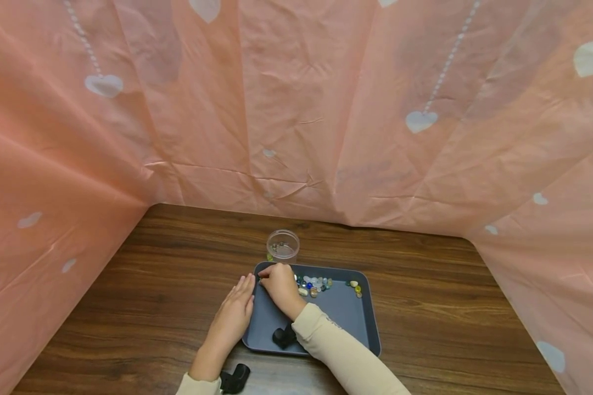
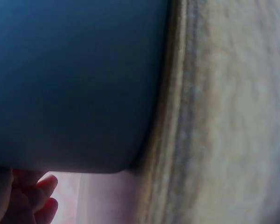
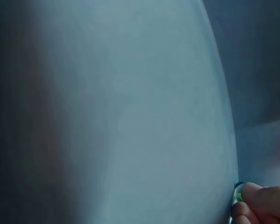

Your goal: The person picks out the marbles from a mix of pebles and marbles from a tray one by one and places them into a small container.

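Wooden table [image 1: 440, 307]; right hand [image 1: 280, 286] pinches marble [image 3: 239, 197]; left hand [image 1: 234, 314] touches tray [image 1: 345, 315].

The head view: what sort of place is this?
Probably a screened-off tabletop workspace: pink heart-patterned cloth hangs behind and beside a wooden table, where a tray holds small colourful pieces.

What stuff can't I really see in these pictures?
Head view: the tray under the right hand, which covers it.
Head view: how many bits the clear cup holds; they're too small.
Right wrist view: full shape of the small piece, partly covered by the right hand.
Left wrist view: most of the left hand, cut off by the picture's edge.
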`<control>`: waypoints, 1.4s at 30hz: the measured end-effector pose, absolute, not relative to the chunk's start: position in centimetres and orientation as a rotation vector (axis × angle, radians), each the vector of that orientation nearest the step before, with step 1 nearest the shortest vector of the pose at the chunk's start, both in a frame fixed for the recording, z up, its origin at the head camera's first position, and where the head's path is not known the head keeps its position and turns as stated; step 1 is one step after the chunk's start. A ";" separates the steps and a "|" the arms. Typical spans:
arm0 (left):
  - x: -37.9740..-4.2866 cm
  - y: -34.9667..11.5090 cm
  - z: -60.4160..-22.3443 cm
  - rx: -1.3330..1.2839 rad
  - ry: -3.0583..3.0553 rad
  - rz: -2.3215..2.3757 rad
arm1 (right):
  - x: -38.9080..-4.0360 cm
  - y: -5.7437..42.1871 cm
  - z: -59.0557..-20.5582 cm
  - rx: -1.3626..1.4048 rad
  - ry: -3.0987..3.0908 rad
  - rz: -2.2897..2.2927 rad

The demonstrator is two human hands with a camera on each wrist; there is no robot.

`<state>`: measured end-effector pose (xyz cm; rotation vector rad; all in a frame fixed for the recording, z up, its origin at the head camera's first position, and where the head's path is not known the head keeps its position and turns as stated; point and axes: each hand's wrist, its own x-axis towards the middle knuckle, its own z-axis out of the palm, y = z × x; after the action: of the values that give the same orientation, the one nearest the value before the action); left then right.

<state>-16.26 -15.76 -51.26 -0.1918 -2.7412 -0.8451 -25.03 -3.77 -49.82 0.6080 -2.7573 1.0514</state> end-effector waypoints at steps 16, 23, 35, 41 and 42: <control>-16.0 -15.4 -51.4 -0.194 -2.729 -0.755 | -25.5 -0.2 -47.8 0.111 -2.515 2.279; -15.8 -15.4 -51.1 -0.182 -2.731 -0.684 | -25.6 2.2 -46.7 -0.065 -2.259 2.692; -15.8 -15.2 -50.8 -0.151 -2.768 -0.570 | -25.6 4.2 -45.5 -0.142 -1.848 3.129; -16.0 -15.1 -50.9 -0.139 -2.783 -0.565 | -25.6 4.9 -45.1 -0.132 -1.691 3.293; -16.0 -15.1 -50.9 -0.138 -2.787 -0.565 | -25.7 5.0 -45.1 -0.130 -1.668 3.316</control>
<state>-16.05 -15.06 -50.90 -0.1382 -2.7873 -0.5646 -25.67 4.96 -45.07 -0.1296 -1.6675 3.3160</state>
